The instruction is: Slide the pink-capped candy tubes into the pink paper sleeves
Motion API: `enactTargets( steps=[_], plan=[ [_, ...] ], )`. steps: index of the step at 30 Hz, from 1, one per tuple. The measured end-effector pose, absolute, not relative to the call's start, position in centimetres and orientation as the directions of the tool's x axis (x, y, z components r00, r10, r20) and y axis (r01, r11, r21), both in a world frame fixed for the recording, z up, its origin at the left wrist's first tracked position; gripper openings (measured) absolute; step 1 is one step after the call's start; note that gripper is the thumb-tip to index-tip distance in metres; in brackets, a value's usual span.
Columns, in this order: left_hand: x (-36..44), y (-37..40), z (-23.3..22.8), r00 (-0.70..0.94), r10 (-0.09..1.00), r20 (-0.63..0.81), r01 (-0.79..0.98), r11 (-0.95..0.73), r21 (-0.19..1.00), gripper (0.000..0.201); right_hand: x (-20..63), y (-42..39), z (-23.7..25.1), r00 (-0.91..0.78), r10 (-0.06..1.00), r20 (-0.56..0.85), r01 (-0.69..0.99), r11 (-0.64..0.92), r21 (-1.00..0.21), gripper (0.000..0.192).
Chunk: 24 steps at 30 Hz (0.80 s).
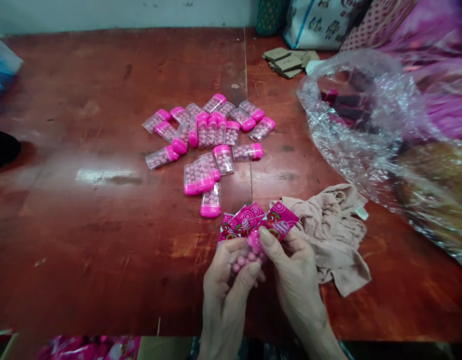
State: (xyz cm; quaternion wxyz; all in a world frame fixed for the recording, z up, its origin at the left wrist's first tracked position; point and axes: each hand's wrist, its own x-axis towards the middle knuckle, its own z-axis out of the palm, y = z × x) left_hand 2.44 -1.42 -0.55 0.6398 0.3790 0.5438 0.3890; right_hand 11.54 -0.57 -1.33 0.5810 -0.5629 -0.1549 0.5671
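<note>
My left hand (225, 285) grips a small clear candy box (243, 261) with pink balls inside, thumb in front and fingers behind. My right hand (300, 275) is closed on a pink printed sleeve (279, 216) with a red cartoon character, and its thumb presses by the box's pink cap (254, 241). More pink printed sleeves (248, 216) fan out just beyond my fingers; whether they are held or lie on the table I cannot tell. Farther up the table lies a loose group of similar candy boxes (211, 132), the closest one (210, 201) pointing its cap at me.
A crumpled beige cloth (332, 225) lies right of my hands. Beyond it spreads a clear plastic bag (317, 115) with dark and pink contents. Cardboard pieces (289, 62) sit at the back. Below the table's front edge, a carton (153, 347) holds pink packages (91, 348).
</note>
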Motion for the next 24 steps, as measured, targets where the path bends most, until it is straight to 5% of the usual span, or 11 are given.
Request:
enactTargets(
  steps=[8,12,16,24],
  plan=[
    [2.3,-1.6,-0.5,0.038,0.95,-0.309,0.032,0.308,0.951,0.011,11.7,-1.6,-1.0,0.211,0.809,-0.548,-0.441,-0.422,-0.792,0.019],
    [2.3,-1.3,-0.4,0.118,0.93,-0.349,0.048,0.346,0.937,0.009,12.5,-1.4,-1.1,0.082,0.851,-0.519,-0.561,-0.391,-0.73,0.013],
    [2.6,-1.6,-0.4,0.149,0.909,-0.388,0.029,0.389,0.921,0.011,12.4,-1.1,-1.3,0.218,0.842,-0.493,-0.587,-0.291,-0.756,0.009],
    [2.9,-2.4,-0.3,0.056,0.879,-0.473,-0.087,0.476,0.875,0.016,11.3,-2.0,-1.4,0.313,0.778,-0.545,-0.344,-0.442,-0.828,0.01]
  ],
)
